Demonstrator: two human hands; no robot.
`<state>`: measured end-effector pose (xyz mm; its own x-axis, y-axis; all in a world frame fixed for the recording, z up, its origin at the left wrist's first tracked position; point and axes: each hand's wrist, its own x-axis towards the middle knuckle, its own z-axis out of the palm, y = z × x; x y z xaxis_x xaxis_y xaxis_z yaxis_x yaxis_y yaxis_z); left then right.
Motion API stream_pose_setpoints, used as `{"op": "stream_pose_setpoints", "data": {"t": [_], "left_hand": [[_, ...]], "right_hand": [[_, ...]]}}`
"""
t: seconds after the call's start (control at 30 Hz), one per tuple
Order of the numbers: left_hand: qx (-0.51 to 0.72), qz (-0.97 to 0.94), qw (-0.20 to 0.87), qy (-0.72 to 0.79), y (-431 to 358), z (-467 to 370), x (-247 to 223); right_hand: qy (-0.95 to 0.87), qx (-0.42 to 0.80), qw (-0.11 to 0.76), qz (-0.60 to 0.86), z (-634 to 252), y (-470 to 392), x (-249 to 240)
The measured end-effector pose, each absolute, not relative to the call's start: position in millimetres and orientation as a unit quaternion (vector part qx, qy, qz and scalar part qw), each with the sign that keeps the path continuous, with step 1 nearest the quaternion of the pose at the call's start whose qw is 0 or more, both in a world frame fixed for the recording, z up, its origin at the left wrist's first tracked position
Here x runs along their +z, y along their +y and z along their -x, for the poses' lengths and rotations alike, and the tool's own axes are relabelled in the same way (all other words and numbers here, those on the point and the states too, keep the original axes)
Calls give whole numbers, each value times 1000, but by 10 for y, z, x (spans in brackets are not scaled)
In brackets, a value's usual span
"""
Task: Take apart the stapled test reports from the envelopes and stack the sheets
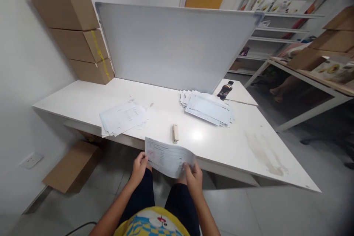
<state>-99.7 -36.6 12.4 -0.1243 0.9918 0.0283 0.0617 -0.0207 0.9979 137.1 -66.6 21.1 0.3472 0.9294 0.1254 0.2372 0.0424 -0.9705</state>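
Wears a yellow T-shirt with a blue-and-white print point(151, 223) and dark navy shorts point(182, 201). Pinches the left end of a white rectangular printed paper sheet point(166, 156) with the left hand point(140, 166). Grasps its right end with the right hand point(194, 177), with the thumb over the printed face. Holds the sheet, bowed and tilted, above the lap at the near edge of a white rectangular table point(160, 114), with a round red stamp point(151, 153) toward its left end. Has just beyond it, on the table, a small beige oblong stapler point(175, 132). Shows to the left a loose, fanned pile of white printed papers point(124, 118), and to the right a thicker, uneven stack of pale bluish-white printed papers point(208, 108). Has low at the left, on the floor, a closed brown cardboard box point(72, 166). Shows behind the stack a dark plastic bottle with a black cap point(225, 90). Has at the far left of the table three stacked brown cardboard boxes point(72, 44), beside a wide grey-framed whiteboard point(177, 44). Shows farther off a white metal shelving rack point(293, 15) and a yellow door with an octagonal window point(206, 0)
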Motion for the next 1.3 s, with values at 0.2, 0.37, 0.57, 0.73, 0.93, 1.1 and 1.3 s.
{"op": "stream_pose_setpoints", "data": {"t": [0.2,0.37,0.57,0.73,0.93,1.1,1.3], "left_hand": [[430,-382,677,459,-682,501,-31],[421,-424,671,439,-541,203,82],[436,-411,671,437,-282,55,138],[422,-376,708,424,-163,21,254],[432,-372,722,392,-42,-97,461],[437,-387,700,410,85,-225,482],[418,-408,678,445,33,-212,457]], "right_hand": [[-430,336,472,693,-1981,-716,111],[-495,294,428,697,-2302,-596,420],[-550,236,368,712,-2471,-405,716],[-648,68,393,649,-2140,-353,928],[-776,61,317,541,-1462,5,991],[-790,54,254,556,-1370,272,890],[-768,15,257,586,-1281,296,691]]}}
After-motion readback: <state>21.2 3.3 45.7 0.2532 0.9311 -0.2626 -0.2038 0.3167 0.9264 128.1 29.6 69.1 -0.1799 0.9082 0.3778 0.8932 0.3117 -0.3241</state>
